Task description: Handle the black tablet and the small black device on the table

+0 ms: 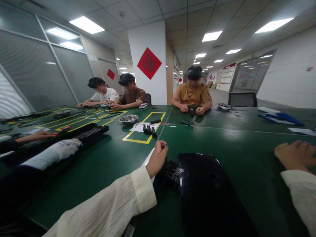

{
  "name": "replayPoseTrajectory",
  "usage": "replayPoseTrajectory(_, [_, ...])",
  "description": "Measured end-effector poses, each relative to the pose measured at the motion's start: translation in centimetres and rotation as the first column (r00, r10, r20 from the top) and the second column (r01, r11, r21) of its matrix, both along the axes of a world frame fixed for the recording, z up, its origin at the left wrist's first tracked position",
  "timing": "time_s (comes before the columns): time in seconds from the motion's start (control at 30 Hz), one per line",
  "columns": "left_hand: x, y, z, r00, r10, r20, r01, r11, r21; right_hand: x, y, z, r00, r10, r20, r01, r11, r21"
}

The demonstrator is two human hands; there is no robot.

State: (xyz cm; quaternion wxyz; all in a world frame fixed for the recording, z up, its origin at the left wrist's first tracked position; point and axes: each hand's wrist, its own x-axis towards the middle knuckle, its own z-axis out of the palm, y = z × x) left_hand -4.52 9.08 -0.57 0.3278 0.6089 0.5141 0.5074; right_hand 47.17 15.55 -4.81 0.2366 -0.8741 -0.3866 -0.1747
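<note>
Above the green table, my left hand (157,159) is closed, thumb and fingertips drawn together. Whether anything small sits between those fingers is hidden. Off to the far right, my right hand (295,154) rests low over the table with its fingers stretched out, holding nothing. A large glossy black panel (209,194) lies between my two hands, with a small cutout in its surface. Against the panel's left edge is a cluster of black plastic parts (171,174) with some clear wrapping, just below my left hand. A white paper sheet (148,158) shows partly behind that hand.
Ahead stand several black cylindrical parts (149,129) beside a metal bowl (128,119). Pliers (188,123) lie farther back. A gloved co-worker's hand (67,147) is at left by a long black tray (92,133). Blue-and-white items (281,118) lie at right. Several people sit opposite.
</note>
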Motion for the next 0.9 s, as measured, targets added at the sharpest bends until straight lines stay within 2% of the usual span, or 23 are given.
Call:
replayPoseTrajectory(0.03, [0.0, 0.0, 0.0, 1.000, -0.001, -0.003, 0.001, 1.000, -0.004, -1.2, -0.4, 0.3, 1.000, -0.010, -0.028, 0.010, 1.000, 0.001])
replayPoseTrajectory(0.07, [0.0, 0.0, 0.1, 1.000, -0.001, -0.007, 0.001, 1.000, -0.005, -2.6, -0.8, 0.7, 0.999, 0.049, -0.009, -0.049, 0.999, -0.003])
replayPoseTrajectory(0.1, [0.0, 0.0, 0.1, 1.000, -0.001, -0.011, 0.001, 1.000, -0.003, -4.2, -1.3, 1.0, 0.984, 0.169, 0.058, -0.168, 0.986, -0.016])
replayPoseTrajectory(0.13, [0.0, 0.0, 0.1, 1.000, 0.000, -0.014, 0.000, 1.000, 0.000, -6.0, -1.9, 1.3, 0.938, 0.314, 0.145, -0.312, 0.949, -0.040])
replayPoseTrajectory(0.17, [0.0, 0.0, 0.0, 1.000, 0.000, -0.015, 0.000, 1.000, 0.005, -7.9, -2.5, 1.4, 0.870, 0.443, 0.214, -0.436, 0.896, -0.082])
replayPoseTrajectory(0.23, [0.0, 0.2, -0.1, 1.000, 0.000, -0.015, 0.000, 1.000, 0.016, -11.4, -4.0, 1.2, 0.745, 0.621, 0.244, -0.599, 0.783, -0.165])
replayPoseTrajectory(0.3, [0.0, 0.3, -0.1, 1.000, 0.002, -0.017, -0.002, 1.000, 0.017, -14.4, -5.5, 0.6, 0.655, 0.726, 0.211, -0.690, 0.688, -0.224])
replayPoseTrajectory(0.4, [0.0, 0.4, 0.0, 0.999, 0.008, -0.032, -0.008, 1.000, 0.008, -17.0, -7.7, -0.3, 0.522, 0.853, 0.014, -0.820, 0.507, -0.264])
replayPoseTrajectory(0.47, [0.1, 0.4, 0.1, 0.999, 0.012, -0.039, -0.012, 1.000, 0.001, -17.6, -8.7, -0.6, 0.424, 0.894, -0.143, -0.888, 0.380, -0.258])
replayPoseTrajectory(0.5, [0.1, 0.4, 0.2, 0.999, 0.014, -0.039, -0.014, 1.000, -0.002, -17.7, -9.0, -0.5, 0.385, 0.900, -0.203, -0.911, 0.335, -0.241])
replayPoseTrajectory(0.53, [0.1, 0.4, 0.2, 0.999, 0.015, -0.038, -0.015, 1.000, -0.003, -17.8, -9.2, -0.3, 0.366, 0.898, -0.243, -0.924, 0.319, -0.211])
replayPoseTrajectory(0.57, [0.1, 0.4, 0.3, 0.999, 0.017, -0.035, -0.017, 1.000, -0.003, -17.9, -9.3, 0.0, 0.375, 0.890, -0.259, -0.925, 0.342, -0.164])
replayPoseTrajectory(0.63, [0.1, 0.3, 0.4, 0.999, 0.018, -0.028, -0.018, 1.000, 0.001, -18.6, -9.7, 1.3, 0.441, 0.866, -0.236, -0.894, 0.446, -0.032])
replayPoseTrajectory(0.67, [0.1, 0.3, 0.4, 1.000, 0.018, -0.024, -0.018, 1.000, 0.003, -19.4, -10.0, 2.1, 0.463, 0.862, -0.205, -0.877, 0.479, 0.035])
replayPoseTrajectory(0.7, [0.2, 0.3, 0.5, 1.000, 0.019, -0.020, -0.019, 1.000, 0.005, -20.5, -10.5, 3.1, 0.464, 0.870, -0.168, -0.872, 0.482, 0.087])
replayPoseTrajectory(0.73, [0.2, 0.3, 0.5, 1.000, 0.020, -0.016, -0.020, 1.000, 0.006, -21.9, -11.3, 4.2, 0.425, 0.897, -0.122, -0.893, 0.437, 0.107])
replayPoseTrajectory(0.77, [0.2, 0.3, 0.5, 1.000, 0.023, -0.013, -0.023, 1.000, 0.007, -23.6, -12.2, 5.2, 0.356, 0.930, -0.086, -0.927, 0.364, 0.094])
replayPoseTrajectory(0.87, [0.3, 0.4, 0.5, 1.000, 0.031, -0.003, -0.031, 0.999, 0.015, -29.5, -15.4, 7.4, 0.116, 0.993, -0.038, -0.988, 0.111, -0.107])
replayPoseTrajectory(0.9, [0.3, 0.4, 0.5, 0.999, 0.034, 0.000, -0.034, 0.999, 0.017, -31.4, -16.3, 7.7, 0.068, 0.998, -0.017, -0.984, 0.064, -0.167])
